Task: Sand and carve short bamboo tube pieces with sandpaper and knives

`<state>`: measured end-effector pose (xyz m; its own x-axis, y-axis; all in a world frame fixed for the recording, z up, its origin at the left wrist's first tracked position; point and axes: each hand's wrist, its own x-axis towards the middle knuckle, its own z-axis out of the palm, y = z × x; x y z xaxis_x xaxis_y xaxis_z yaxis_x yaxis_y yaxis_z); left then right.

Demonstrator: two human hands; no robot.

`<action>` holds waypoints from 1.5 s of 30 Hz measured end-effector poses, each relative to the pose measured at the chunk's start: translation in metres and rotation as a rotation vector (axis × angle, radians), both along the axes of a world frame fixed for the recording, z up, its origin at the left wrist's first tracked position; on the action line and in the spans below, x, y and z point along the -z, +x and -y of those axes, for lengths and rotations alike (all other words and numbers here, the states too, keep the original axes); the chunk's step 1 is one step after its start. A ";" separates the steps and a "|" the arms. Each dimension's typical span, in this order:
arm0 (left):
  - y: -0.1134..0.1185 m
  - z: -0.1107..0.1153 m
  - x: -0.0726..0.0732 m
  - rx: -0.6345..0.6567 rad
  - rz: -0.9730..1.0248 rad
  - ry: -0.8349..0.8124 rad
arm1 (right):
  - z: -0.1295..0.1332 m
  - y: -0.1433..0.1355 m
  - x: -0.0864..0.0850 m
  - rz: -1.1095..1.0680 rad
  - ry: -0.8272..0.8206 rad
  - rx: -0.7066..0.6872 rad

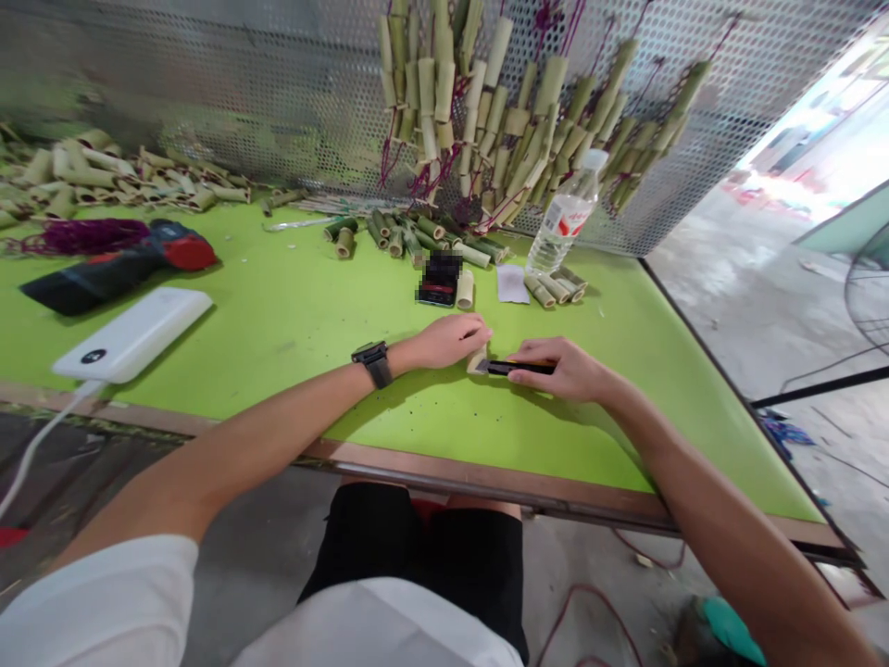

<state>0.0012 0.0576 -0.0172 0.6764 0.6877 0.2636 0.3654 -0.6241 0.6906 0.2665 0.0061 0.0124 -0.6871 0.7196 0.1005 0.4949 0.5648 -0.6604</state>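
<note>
My left hand (451,340) is closed on a short piece of bamboo (476,361) and steadies it on the green tabletop (278,343). In my right hand (566,369) is a black utility knife (520,368), pointing left. Its blade end meets the bamboo piece, though the exact contact is too small to make out. Small dark specks lie on the table around both hands. Just beyond them stand a pale bamboo tube (465,290) and a dark phone (439,278), partly blurred.
Behind are a water bottle (566,213), a paper slip (512,283) and cut bamboo tubes (556,287). Strung bamboo (431,83) hangs on the perforated metal panel (278,93). To the left lie a cordless power tool (125,264), a white power bank (135,333), purple cord (90,235) and a bamboo heap (83,176).
</note>
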 end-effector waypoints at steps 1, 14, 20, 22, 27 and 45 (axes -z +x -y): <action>0.000 0.000 0.000 0.003 -0.005 0.006 | 0.000 0.000 0.001 -0.004 -0.019 0.000; 0.001 -0.004 0.003 -0.011 -0.004 0.004 | -0.001 -0.003 0.000 0.021 -0.042 -0.030; 0.002 -0.004 0.002 -0.019 0.000 -0.007 | -0.002 -0.002 0.003 -0.022 0.065 0.107; 0.001 -0.005 0.002 -0.024 0.000 -0.011 | -0.002 -0.003 0.001 0.007 0.065 0.046; 0.001 -0.006 0.003 -0.040 0.017 -0.001 | -0.001 -0.003 0.001 0.024 0.068 0.004; 0.001 -0.008 0.007 -0.051 0.048 -0.004 | -0.003 -0.004 0.009 -0.027 0.145 0.103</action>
<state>0.0027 0.0660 -0.0242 0.6275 0.7219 0.2918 0.3630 -0.6028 0.7106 0.2627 0.0089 0.0033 -0.6058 0.7631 0.2254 0.5386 0.6018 -0.5898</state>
